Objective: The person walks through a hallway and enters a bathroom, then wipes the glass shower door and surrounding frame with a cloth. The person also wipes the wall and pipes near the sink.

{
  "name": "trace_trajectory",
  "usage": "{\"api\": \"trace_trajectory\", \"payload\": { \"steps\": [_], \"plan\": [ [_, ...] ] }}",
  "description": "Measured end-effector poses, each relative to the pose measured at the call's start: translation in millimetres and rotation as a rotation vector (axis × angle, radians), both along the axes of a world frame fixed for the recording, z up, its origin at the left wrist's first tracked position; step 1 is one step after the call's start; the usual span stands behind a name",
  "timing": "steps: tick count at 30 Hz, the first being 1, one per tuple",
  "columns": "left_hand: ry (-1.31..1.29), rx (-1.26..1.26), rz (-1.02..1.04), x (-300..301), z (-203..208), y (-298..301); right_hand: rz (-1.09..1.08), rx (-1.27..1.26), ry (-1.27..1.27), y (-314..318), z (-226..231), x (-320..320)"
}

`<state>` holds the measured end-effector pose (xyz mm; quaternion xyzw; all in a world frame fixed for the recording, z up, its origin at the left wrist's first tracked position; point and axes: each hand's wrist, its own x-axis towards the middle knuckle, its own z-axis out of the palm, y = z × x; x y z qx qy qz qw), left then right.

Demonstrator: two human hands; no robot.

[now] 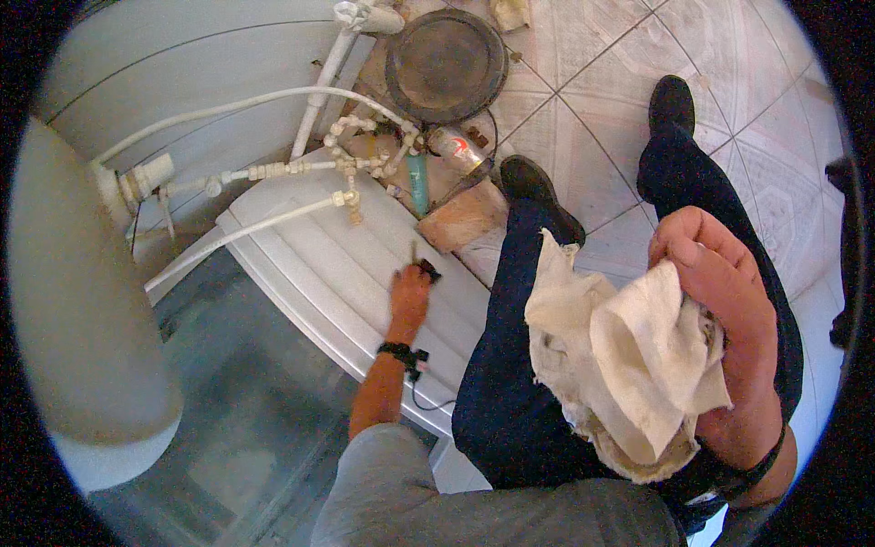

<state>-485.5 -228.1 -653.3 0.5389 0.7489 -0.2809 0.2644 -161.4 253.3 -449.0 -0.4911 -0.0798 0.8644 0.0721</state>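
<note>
Pale cloth [638, 356] droops from your right hand [734, 292], thumb and fingers pinching its edge, over your dark trousers [497, 383]; your left hand [410, 296] grasps a small dark tool [429, 270] above the white ribbed panel [314, 232], where a loosened grip could drop it and scratch the surface

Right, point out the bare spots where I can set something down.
Tiled floor: bare between the round pan and the right shoe. White ribbed panel: a bare strip between the lower hose and the left hand. Crowded: the corner beside the pan, where pipes, a can, a green tube and a block sit close.
</note>
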Motion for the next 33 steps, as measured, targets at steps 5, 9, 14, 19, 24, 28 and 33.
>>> {"api": "trace_trajectory", "payload": {
  "steps": [5,9,14,19,24,28,33],
  "plan": [
    [0.095,-0.06,-0.134,61.1,26.8,-20.5,-0.033,-0.024,0.082,-10.4,1.8,-3.2],
    [0.249,-0.053,-0.079,9.3,42.8,2.3,-0.11,-0.053,0.18,-20.1,-6.3,-6.0],
    [0.707,0.085,-0.088,-122.0,107.5,59.0,-0.138,-0.107,0.269,-29.8,-9.1,-12.8],
    [0.461,0.202,0.179,-113.3,113.3,56.9,-0.084,-0.067,0.259,-34.9,-5.7,-23.8],
    [0.249,0.232,0.076,-5.7,73.7,12.9,-0.131,-0.001,0.389,-34.4,-10.0,-26.5],
    [0.218,0.229,0.253,92.3,72.5,-17.4,-0.152,0.054,0.405,-34.6,-19.9,-24.9],
    [0.079,0.168,0.326,185.3,95.2,-46.5,-0.146,0.059,0.551,-31.9,-35.3,-17.3]
  ]
}}
